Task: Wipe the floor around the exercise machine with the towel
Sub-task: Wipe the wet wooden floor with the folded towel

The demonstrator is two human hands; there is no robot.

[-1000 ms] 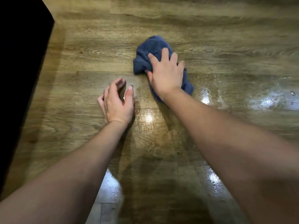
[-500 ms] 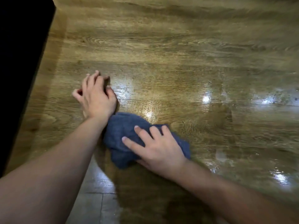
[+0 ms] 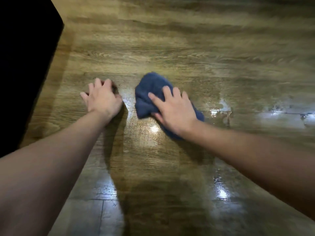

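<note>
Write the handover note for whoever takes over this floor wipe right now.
Right hand: fingers spread flat, pressing the bunched blue towel onto the wood floor.
Left hand: braced on the bare floor left of the towel, holds nothing.
Dark black mass fills the left edge; can't tell what it is.
Done: the floor near and right of the towel shines wet.
Left: the planks beyond the towel and along the dark edge look dull, probably unwiped.

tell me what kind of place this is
Probably an indoor room with a wood-look plank floor, seen from close above. Glossy patches reflect lights, the right hand presses a blue towel onto it, and a black shape fills the left.
</note>
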